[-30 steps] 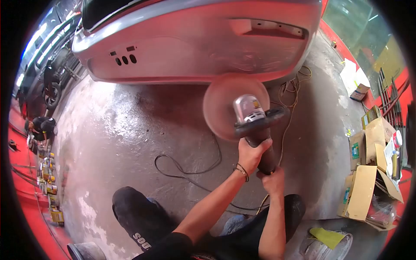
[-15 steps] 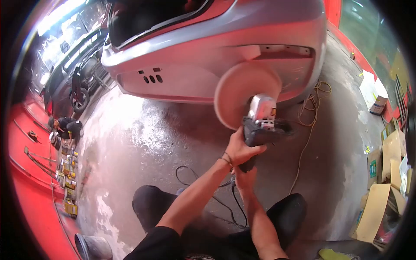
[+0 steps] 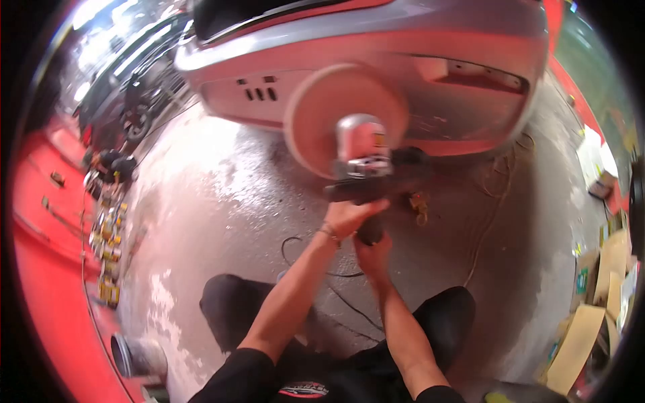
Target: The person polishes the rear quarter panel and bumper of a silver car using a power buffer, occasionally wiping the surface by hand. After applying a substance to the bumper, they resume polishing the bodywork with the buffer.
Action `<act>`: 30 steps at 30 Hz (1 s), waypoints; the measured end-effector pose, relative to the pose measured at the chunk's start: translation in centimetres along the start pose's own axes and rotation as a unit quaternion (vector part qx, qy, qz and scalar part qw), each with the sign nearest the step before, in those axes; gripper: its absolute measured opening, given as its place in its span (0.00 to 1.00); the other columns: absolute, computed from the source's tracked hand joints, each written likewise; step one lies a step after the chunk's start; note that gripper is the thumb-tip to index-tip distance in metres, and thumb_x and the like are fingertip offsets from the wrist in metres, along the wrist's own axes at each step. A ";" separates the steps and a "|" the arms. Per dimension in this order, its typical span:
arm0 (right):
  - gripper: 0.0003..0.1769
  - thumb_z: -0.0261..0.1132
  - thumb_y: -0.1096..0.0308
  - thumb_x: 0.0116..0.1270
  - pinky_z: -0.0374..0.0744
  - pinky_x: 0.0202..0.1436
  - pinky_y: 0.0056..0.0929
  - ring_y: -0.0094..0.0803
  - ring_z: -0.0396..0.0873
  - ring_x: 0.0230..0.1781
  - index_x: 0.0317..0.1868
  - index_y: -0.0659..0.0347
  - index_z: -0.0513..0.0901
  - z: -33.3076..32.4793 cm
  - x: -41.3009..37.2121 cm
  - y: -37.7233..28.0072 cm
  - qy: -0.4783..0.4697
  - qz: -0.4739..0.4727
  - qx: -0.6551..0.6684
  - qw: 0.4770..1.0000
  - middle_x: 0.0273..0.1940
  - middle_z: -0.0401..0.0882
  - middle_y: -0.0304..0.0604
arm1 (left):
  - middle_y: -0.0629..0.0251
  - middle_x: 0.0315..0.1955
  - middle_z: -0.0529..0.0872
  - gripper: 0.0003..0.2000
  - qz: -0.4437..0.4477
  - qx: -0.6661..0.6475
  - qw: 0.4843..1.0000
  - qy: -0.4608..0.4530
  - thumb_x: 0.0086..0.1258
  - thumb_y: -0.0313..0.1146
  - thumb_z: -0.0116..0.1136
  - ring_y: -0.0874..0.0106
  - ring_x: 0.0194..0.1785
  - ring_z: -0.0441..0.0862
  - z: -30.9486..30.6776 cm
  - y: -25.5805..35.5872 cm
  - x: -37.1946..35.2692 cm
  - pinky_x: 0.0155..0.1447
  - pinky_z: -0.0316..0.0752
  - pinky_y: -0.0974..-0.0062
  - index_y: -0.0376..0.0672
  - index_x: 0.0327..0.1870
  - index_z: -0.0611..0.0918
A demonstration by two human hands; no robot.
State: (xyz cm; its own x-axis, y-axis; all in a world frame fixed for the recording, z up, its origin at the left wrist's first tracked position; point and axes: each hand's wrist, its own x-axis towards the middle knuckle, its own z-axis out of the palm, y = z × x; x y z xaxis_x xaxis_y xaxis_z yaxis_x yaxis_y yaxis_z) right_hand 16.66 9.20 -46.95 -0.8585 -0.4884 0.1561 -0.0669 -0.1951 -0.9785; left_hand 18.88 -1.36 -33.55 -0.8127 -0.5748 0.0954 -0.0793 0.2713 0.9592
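A polisher (image 3: 363, 144) with a silver and black body is in both my hands. Its large round pad (image 3: 312, 127) is against or close to the lower panel of a silver car bumper (image 3: 463, 121); contact is hard to make out. My left hand (image 3: 351, 216), a bracelet at its wrist, wraps around the black housing behind the head. Lower down, my right hand (image 3: 373, 254) is closed on the rear handle (image 3: 369, 232). From there a dark power cord (image 3: 349, 305) trails over the floor between my knees.
Cans (image 3: 111, 248) line the left red wall, near a crouching person (image 3: 111, 166) and a bucket (image 3: 141, 356). Another car (image 3: 138, 101) stands behind. Cardboard boxes (image 3: 578, 346) lie along the right, and a pale cable (image 3: 487, 221) runs across the floor.
The polisher, held in both hands, has moved left across the bumper panel. My view has shifted, so the bumper sits farther right. A small yellowish object on the floor has come into sight.
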 end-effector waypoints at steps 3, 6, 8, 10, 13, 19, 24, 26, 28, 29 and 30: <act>0.15 0.77 0.71 0.68 0.85 0.46 0.35 0.28 0.88 0.40 0.52 0.67 0.87 0.2 -1.7 2.7 0.043 0.002 0.045 0.998 0.41 0.92 0.39 | 0.58 0.57 0.94 0.38 0.037 -0.091 0.993 -0.068 0.59 0.44 0.88 0.68 0.60 0.90 2.1 0.6 -0.1 0.70 0.83 0.64 0.34 0.68 0.83; 0.11 0.75 0.72 0.71 0.84 0.46 0.34 0.28 0.87 0.40 0.50 0.68 0.87 0.7 -2.0 1.6 0.060 0.018 0.084 0.994 0.39 0.90 0.39 | 0.56 0.58 0.93 0.44 0.068 -0.023 0.995 -0.072 0.57 0.43 0.89 0.68 0.63 0.90 3.3 0.0 1.0 0.73 0.82 0.63 0.34 0.74 0.79; 0.10 0.75 0.72 0.72 0.84 0.45 0.33 0.28 0.87 0.40 0.49 0.67 0.87 1.8 -1.4 1.2 0.095 -0.010 0.069 0.993 0.39 0.90 0.39 | 0.56 0.60 0.93 0.48 0.039 0.063 0.995 -0.063 0.54 0.42 0.91 0.67 0.64 0.89 2.9 1.7 1.0 0.73 0.83 0.62 0.35 0.76 0.77; 0.09 0.74 0.72 0.73 0.83 0.45 0.32 0.27 0.86 0.41 0.48 0.67 0.87 3.0 -0.4 1.4 0.116 -0.059 0.058 0.990 0.39 0.90 0.38 | 0.54 0.59 0.93 0.50 0.066 0.024 0.997 -0.031 0.52 0.45 0.91 0.63 0.63 0.91 1.8 1.7 1.2 0.72 0.84 0.61 0.35 0.76 0.77; 0.08 0.75 0.71 0.72 0.83 0.45 0.31 0.26 0.86 0.41 0.46 0.66 0.87 3.7 1.3 2.6 0.089 -0.064 -0.017 0.994 0.39 0.90 0.35 | 0.55 0.57 0.95 0.44 0.076 -0.066 0.995 -0.019 0.55 0.46 0.90 0.65 0.60 0.92 -0.5 -0.1 1.5 0.69 0.85 0.62 0.37 0.72 0.81; 0.21 0.80 0.64 0.65 0.88 0.51 0.45 0.48 0.95 0.45 0.54 0.64 0.87 8.6 5.9 -0.3 -0.040 -0.078 -0.094 0.992 0.43 0.94 0.53 | 0.61 0.52 0.94 0.25 0.111 -0.063 0.987 0.099 0.60 0.34 0.87 0.69 0.54 0.91 -9.6 0.6 3.3 0.61 0.86 0.65 0.38 0.58 0.90; 0.23 0.79 0.54 0.63 0.86 0.48 0.60 0.66 0.90 0.47 0.50 0.60 0.86 13.4 9.5 -7.9 -0.065 -0.097 -0.321 0.940 0.42 0.91 0.63 | 0.55 0.45 0.92 0.23 0.103 -0.362 0.920 0.113 0.68 0.32 0.75 0.60 0.48 0.94 -16.0 0.2 6.6 0.56 0.91 0.59 0.36 0.63 0.82; 0.23 0.78 0.54 0.63 0.86 0.50 0.61 0.63 0.91 0.47 0.52 0.58 0.85 14.2 10.4 -9.7 -0.080 -0.090 -0.340 0.933 0.44 0.92 0.59 | 0.54 0.45 0.92 0.24 0.106 -0.410 0.898 0.120 0.70 0.35 0.73 0.59 0.48 0.94 -17.0 0.0 7.1 0.56 0.91 0.58 0.37 0.64 0.80; 0.23 0.78 0.54 0.63 0.86 0.50 0.61 0.63 0.91 0.47 0.53 0.57 0.85 14.2 10.7 -9.9 -0.071 -0.088 -0.347 0.931 0.44 0.93 0.58 | 0.52 0.46 0.92 0.25 0.110 -0.434 0.887 0.113 0.71 0.36 0.72 0.59 0.48 0.93 -17.2 -0.5 8.2 0.56 0.90 0.58 0.38 0.65 0.78; 0.23 0.79 0.54 0.63 0.86 0.49 0.60 0.63 0.91 0.47 0.52 0.57 0.85 13.9 10.5 -9.6 -0.055 -0.087 -0.345 0.933 0.42 0.93 0.58 | 0.51 0.48 0.92 0.26 0.116 -0.409 0.900 0.095 0.71 0.39 0.72 0.58 0.52 0.93 -16.7 -0.2 8.2 0.59 0.90 0.57 0.38 0.66 0.78; 0.23 0.79 0.53 0.63 0.86 0.48 0.60 0.64 0.91 0.47 0.51 0.57 0.85 13.2 10.3 -9.3 -0.036 -0.084 -0.345 0.934 0.41 0.92 0.57 | 0.50 0.50 0.92 0.27 0.122 -0.385 0.912 0.076 0.72 0.41 0.72 0.56 0.55 0.93 -16.0 0.1 8.0 0.62 0.89 0.55 0.37 0.67 0.79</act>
State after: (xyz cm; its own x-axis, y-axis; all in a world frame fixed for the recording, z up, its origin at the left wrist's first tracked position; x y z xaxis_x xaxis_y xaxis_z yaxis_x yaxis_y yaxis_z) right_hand 15.18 -5.25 -34.48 -0.7715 -0.5611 0.3000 -0.5309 0.3078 -0.7896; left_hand 21.61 -18.28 -28.41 -0.6583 -0.6856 0.3108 0.5694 -0.1835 0.8013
